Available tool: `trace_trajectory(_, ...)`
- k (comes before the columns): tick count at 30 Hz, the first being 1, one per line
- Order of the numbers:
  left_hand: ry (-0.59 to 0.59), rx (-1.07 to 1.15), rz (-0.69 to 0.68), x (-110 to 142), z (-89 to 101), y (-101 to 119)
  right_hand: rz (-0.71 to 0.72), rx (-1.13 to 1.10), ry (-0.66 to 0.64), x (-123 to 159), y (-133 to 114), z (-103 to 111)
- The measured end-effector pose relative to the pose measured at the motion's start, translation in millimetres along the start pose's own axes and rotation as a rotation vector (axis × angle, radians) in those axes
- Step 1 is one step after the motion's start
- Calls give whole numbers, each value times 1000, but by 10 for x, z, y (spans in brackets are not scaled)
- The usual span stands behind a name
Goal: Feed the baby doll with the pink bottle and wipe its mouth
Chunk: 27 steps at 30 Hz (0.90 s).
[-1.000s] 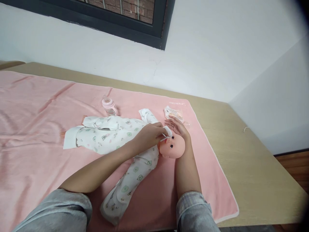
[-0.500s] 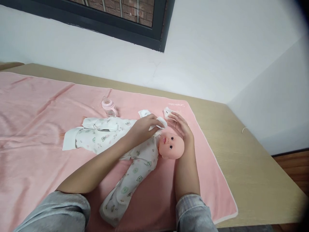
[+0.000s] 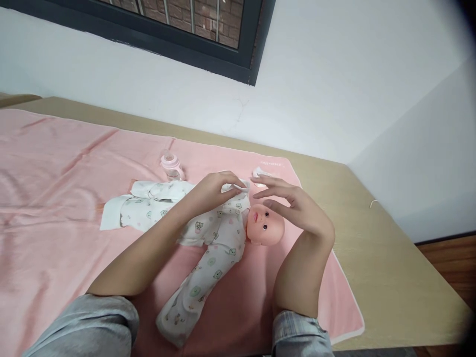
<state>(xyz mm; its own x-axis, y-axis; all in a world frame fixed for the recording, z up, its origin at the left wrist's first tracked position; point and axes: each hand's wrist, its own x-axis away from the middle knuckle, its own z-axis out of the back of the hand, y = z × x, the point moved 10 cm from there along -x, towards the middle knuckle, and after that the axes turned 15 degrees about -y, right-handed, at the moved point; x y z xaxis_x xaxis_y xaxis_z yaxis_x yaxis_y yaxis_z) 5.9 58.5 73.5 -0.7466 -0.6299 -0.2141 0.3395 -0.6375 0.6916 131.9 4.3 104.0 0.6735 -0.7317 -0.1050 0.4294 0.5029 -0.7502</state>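
A bald baby doll [image 3: 265, 226] lies on its back across a pink blanket, head to the right. It wears a white printed baby outfit [image 3: 213, 238], with one long sleeve spread toward me. At the outfit's upper edge near the doll's neck, my left hand [image 3: 217, 191] pinches a white fabric edge. My right hand [image 3: 288, 198] is raised over the doll's head with its fingers apart, holding nothing. Just beyond those fingers is a small white item [image 3: 261, 172], partly covered, whose kind I cannot make out.
A pink baby bottle [image 3: 172, 165] stands on the pink blanket [image 3: 67, 198], beyond the doll's legs. The blanket covers much of a wooden table [image 3: 375, 258]. White walls and a dark-framed window [image 3: 245, 59] rise behind the table.
My right hand has lifted from behind the doll's head and come nearer to me, fingers now spread. My left hand has shifted slightly left, with the white fabric edge still between its fingers.
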Motion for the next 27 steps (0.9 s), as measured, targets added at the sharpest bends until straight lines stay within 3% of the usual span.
trace_trajectory(6, -55, -81, -10, 76, 57, 73, -44, 129, -6, -121, 17, -134)
trace_trajectory(14, -27, -106, 27, 146, 172, 54, -103, 143, 107, -170, 117, -54)
trace_trajectory(20, 177, -119, 69, 366, 672, -35, -177, 79, 427, 83, 481, 381)
trace_trajectory(23, 328, -123, 126, 573, 1012, -184, -277, 22, 582, 241, 861, 594)
trace_trajectory(27, 477, -40, 257, 844, 1345, -500, -468, 51, 676, 330, 1345, 763)
